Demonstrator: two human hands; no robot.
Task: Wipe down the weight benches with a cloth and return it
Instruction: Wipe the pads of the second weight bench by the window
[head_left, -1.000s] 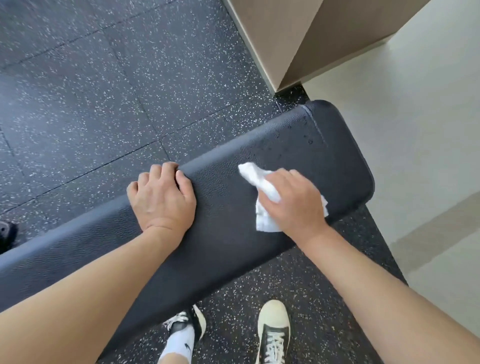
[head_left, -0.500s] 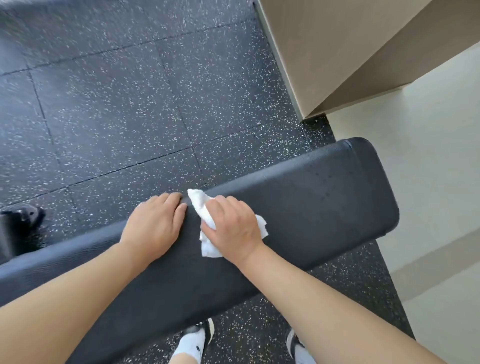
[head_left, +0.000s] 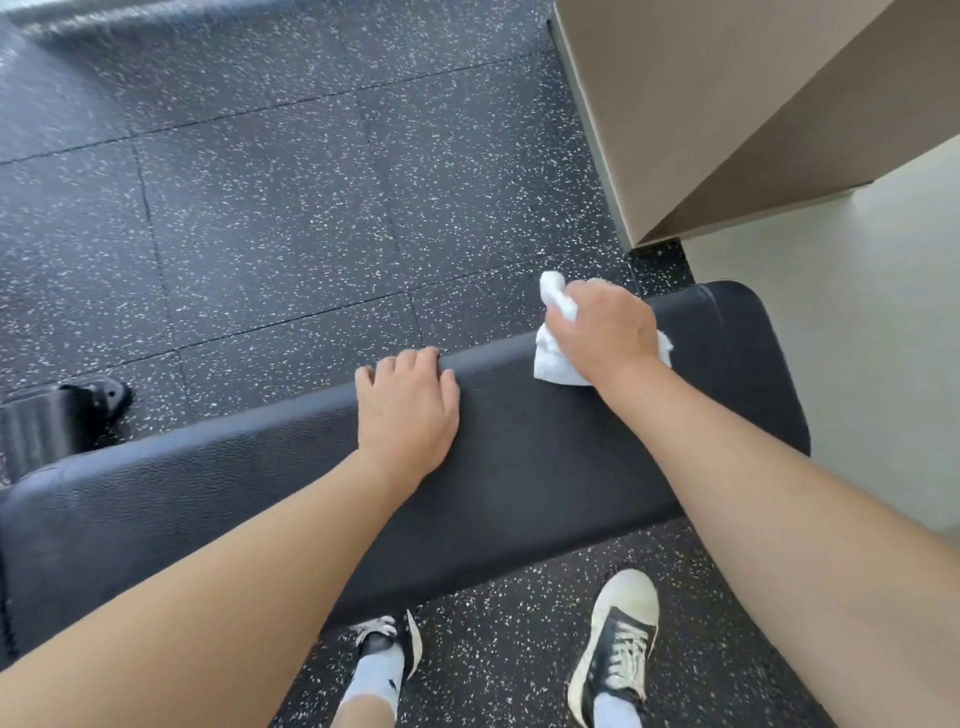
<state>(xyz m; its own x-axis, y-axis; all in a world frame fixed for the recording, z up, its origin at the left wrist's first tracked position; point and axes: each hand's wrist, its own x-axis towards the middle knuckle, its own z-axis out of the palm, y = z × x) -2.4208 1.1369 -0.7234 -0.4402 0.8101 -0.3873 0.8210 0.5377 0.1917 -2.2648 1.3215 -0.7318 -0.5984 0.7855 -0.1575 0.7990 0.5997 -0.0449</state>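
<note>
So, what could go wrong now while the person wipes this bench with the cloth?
1. The right hand holds the white cloth at the far edge of the bench; a loose end sticks out past that edge, so the cloth might slip to the floor.
2. The end of the pad beyond the cloth could be missed.
3. The left hand leans on the pad; its spot may stay unwiped.

Speckled black rubber floor (head_left: 270, 208), beige column (head_left: 701, 104)
</note>
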